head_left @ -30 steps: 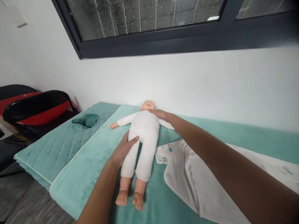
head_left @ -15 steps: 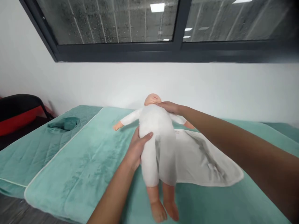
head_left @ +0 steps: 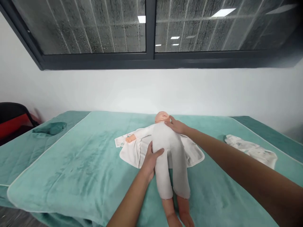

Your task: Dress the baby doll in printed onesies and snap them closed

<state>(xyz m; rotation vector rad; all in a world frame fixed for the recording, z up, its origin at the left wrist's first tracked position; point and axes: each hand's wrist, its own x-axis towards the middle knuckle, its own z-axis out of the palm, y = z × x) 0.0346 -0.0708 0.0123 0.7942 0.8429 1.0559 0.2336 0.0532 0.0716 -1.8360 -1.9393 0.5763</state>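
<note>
A baby doll (head_left: 163, 143) in a white bodysuit with bare feet lies face up, its head toward the wall. Beneath it is a spread-open white baby top (head_left: 130, 154), showing on both sides of the doll's body. One doll arm rests over the top's left sleeve, which has a small print. My left hand (head_left: 151, 162) grips the doll's side at the hip, thumb on the front and fingers around the side. At the doll's neck and shoulder my right hand (head_left: 176, 125) has hold, its fingertips partly hidden behind the head.
A green plush cover (head_left: 71, 164) spreads over the bed. To the right lies a printed white baby garment (head_left: 252, 149). On the left are a bunched green cloth (head_left: 49, 128) and a red and black object (head_left: 15, 121). A white wall and dark-framed window (head_left: 151, 60) stand behind.
Both hands have moved the doll to the right, from beside the white top onto it. The view has swung right, bringing the printed garment into sight.
</note>
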